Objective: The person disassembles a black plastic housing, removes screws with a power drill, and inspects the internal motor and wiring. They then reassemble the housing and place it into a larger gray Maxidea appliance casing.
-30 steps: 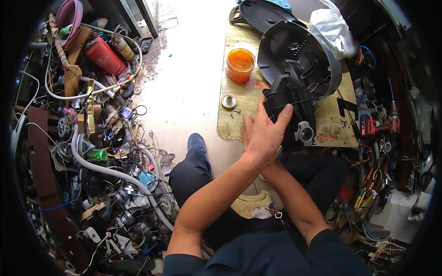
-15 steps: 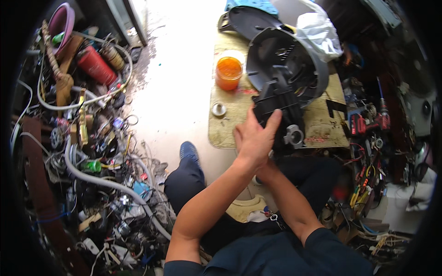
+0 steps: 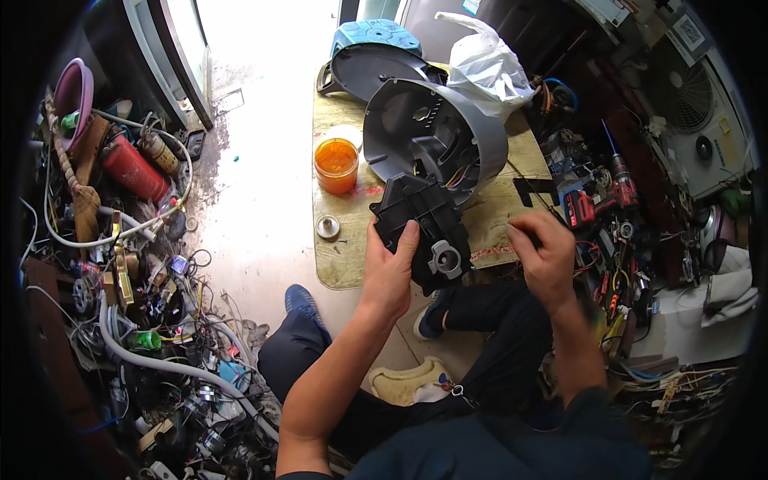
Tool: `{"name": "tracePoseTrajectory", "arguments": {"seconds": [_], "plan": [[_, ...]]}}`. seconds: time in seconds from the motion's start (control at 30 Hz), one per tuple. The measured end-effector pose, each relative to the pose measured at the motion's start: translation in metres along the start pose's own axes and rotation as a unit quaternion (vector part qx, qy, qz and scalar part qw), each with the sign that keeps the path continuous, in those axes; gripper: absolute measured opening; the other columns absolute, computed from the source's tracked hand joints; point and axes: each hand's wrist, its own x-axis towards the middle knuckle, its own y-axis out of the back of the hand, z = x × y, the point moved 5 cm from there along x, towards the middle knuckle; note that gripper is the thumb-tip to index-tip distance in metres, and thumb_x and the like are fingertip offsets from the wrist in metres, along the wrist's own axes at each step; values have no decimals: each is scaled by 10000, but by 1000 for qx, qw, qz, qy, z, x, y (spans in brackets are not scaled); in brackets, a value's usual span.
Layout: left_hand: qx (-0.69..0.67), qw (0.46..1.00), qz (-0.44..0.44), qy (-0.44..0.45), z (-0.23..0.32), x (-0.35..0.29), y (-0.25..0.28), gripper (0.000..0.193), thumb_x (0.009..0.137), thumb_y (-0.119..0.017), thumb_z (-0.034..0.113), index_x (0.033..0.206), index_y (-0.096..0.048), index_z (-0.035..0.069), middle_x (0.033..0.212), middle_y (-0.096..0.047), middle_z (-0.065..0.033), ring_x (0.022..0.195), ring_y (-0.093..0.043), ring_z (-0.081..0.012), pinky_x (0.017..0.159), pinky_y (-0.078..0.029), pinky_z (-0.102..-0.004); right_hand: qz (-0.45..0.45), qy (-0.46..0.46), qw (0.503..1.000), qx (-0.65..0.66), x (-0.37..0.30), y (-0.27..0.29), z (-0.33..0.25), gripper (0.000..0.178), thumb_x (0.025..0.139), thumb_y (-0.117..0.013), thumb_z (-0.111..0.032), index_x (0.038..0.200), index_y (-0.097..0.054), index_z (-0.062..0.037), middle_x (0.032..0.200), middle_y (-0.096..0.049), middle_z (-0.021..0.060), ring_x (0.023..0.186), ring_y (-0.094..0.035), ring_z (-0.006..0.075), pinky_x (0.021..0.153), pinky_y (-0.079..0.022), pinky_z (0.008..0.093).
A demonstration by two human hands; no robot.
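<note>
My left hand (image 3: 389, 272) grips a black plastic housing (image 3: 418, 210) by its left side, thumb on top. A grey round collar (image 3: 445, 260) sits at the housing's lower right corner. Behind it, a large dark-grey round casing (image 3: 488, 136) lies on its side, its open hollow showing coloured wires. To the right of the housing and apart from it, my right hand (image 3: 550, 264) is raised, thumb and fingertips pressed together; anything between them is too small to make out. On the table's left are a jar of orange grease (image 3: 336, 168) and a small round metal part (image 3: 327, 227).
The worn wooden table (image 3: 336, 264) also bears a black round cover (image 3: 388, 68), a blue stool-like block (image 3: 376, 36) and a white plastic bag (image 3: 488, 68). A red cordless drill (image 3: 612, 196) lies right, among tools. Hoses, a red cylinder (image 3: 134, 170) and scrap crowd the left floor.
My right hand has come out from beneath the black housing and moved to the right, pinched. My left hand keeps hold of the housing. The whole view has shifted.
</note>
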Motion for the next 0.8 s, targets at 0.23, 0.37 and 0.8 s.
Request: {"name": "tracePoseTrajectory", "arguments": {"seconds": [0.23, 0.37, 0.8], "plan": [[18, 999, -12, -23, -1, -2, 1, 528, 1077, -672, 158, 1487, -371, 17, 1321, -637, -134, 1132, -673, -178, 956, -596, -324, -149, 208, 964, -73, 97, -60, -31, 79, 888, -765, -78, 951, -754, -31, 906, -714, 125, 798, -715, 355, 697, -568, 428], [9, 1000, -8, -19, -2, -3, -1, 546, 1073, -679, 155, 1498, -364, 17, 1319, -638, -127, 1134, -670, -173, 953, -596, -322, -195, 237, 944, -123, 108, -74, -23, 61, 862, -753, -78, 920, -753, -60, 877, -697, 104, 801, -716, 354, 698, -571, 442], [30, 999, -7, -19, -3, -3, 2, 636, 1075, -681, 175, 1556, -303, 2, 1312, -633, -123, 1141, -666, -169, 946, -593, -309, -276, 269, 899, -207, 122, -86, -28, 46, 841, -740, -44, 867, -769, -69, 876, -737, 93, 792, -737, 329, 704, -585, 427]]}}
